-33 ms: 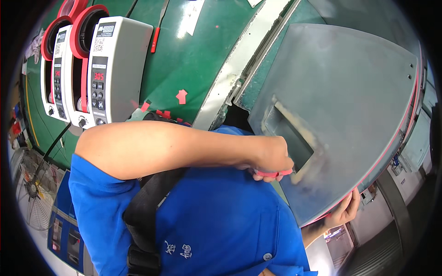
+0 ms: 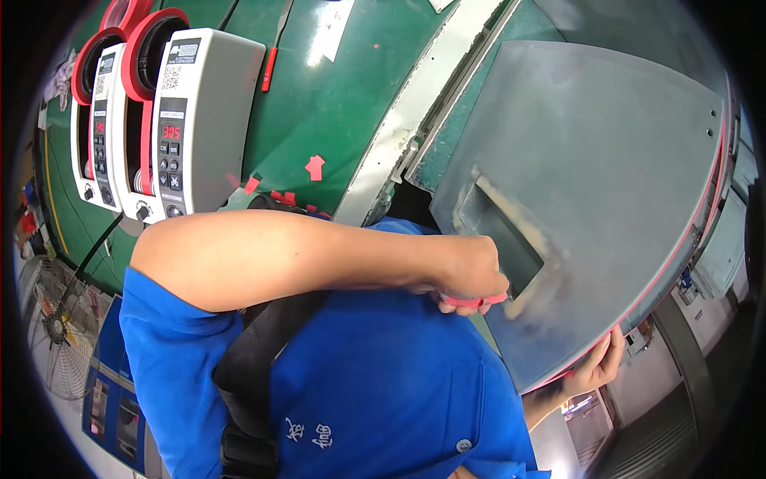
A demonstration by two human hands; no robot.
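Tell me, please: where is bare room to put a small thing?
The green table is bare between the white paper and the arrow-shaped red piece, left of the pale metal strip. Crowded: its left side, with tape dispensers; beside the left forearm, with red scraps; the grey panel near its opening, by the left hand.

Curved panel (image 2: 618, 152): cloudy grey, cream-tan smears (image 2: 511, 206) along the cutout (image 2: 517, 247). Handheld tape (image 2: 475, 302): pinkish red. Front tape dispenser (image 2: 217, 120): white casing, black keypad panel (image 2: 168, 162), red digits (image 2: 171, 132); its tape roll (image 2: 130, 68) red. Worktable (image 2: 359, 88): plain green. Shirt (image 2: 383, 359): solid blue, white embroidery (image 2: 321, 437). Strap (image 2: 249, 383): black. Tool handle (image 2: 270, 69): red.
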